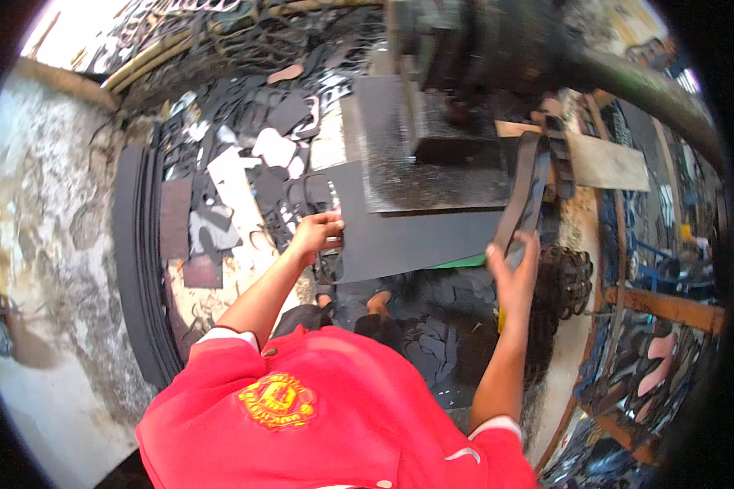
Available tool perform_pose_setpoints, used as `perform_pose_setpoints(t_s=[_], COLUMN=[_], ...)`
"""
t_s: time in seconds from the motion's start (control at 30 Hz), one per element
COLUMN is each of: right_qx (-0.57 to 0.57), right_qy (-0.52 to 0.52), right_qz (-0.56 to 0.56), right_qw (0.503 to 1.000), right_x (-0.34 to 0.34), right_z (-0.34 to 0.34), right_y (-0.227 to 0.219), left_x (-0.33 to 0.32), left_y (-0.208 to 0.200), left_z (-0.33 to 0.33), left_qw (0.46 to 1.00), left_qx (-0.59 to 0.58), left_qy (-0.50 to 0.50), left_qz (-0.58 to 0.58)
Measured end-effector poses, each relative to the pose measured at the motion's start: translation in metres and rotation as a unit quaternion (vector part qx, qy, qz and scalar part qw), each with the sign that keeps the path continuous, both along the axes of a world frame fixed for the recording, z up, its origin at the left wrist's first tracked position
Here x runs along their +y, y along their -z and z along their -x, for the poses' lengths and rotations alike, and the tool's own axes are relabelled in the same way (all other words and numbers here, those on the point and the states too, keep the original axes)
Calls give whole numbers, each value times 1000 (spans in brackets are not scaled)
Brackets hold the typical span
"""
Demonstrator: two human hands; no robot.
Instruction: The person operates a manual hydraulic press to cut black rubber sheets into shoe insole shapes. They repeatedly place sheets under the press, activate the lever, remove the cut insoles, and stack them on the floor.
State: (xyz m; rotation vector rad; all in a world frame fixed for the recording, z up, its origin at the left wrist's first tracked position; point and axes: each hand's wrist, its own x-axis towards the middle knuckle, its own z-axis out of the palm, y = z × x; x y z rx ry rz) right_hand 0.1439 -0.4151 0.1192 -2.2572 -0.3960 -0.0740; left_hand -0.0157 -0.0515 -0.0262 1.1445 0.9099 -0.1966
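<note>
My left hand (318, 236) is closed on the left edge of a dark flat sheet (424, 236), fingers curled over it. The sheet lies under the black block of a press (453, 130) and reaches out towards me. At its right end my right hand (515, 265) grips the near end of a long sole-shaped cutting die (523, 175), a narrow loop of brown-grey strip. The die stands tilted beside the press plate, its far end up. Below the sheet a green edge (461, 262) shows.
A stack of long black sheets (143, 261) leans at the left, by a stained wall (57, 163). Cut scraps (277, 155) pile up behind my left hand. Dark looped pieces (567, 281) hang right of my right hand. A thick pipe (652, 98) crosses the upper right.
</note>
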Motion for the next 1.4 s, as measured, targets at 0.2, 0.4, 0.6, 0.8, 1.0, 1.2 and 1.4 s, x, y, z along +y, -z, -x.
perform_pose_setpoints(t_s=[0.2, 0.4, 0.6, 0.8, 1.0, 1.2, 1.4], right_qx=[67, -59, -54, -4, 14, 37, 42], right_qy=[-102, -67, -68, -30, -31, -35, -61], right_qz=[-81, 51, 101, 155, 142, 136, 130], right_qw=[989, 995, 991, 987, 989, 989, 989], right_x=[147, 207, 201, 146, 135, 132, 121], right_z=[158, 165, 160, 157, 150, 146, 144], right_y=[23, 109, 120, 122, 129, 124, 122], left_x=[20, 21, 16, -5, -4, -1, 4], left_y=[9, 11, -7, -19, -7, -13, -13], left_z=[21, 23, 10, -24, -37, -37, -33], left_qw=[996, 994, 992, 988, 985, 984, 978], left_qx=[-54, -54, -77, -150, -170, -162, -181], left_qy=[6, -13, 8, -3, 24, 31, 44], left_qz=[73, 95, 98, 27, 31, 67, 96])
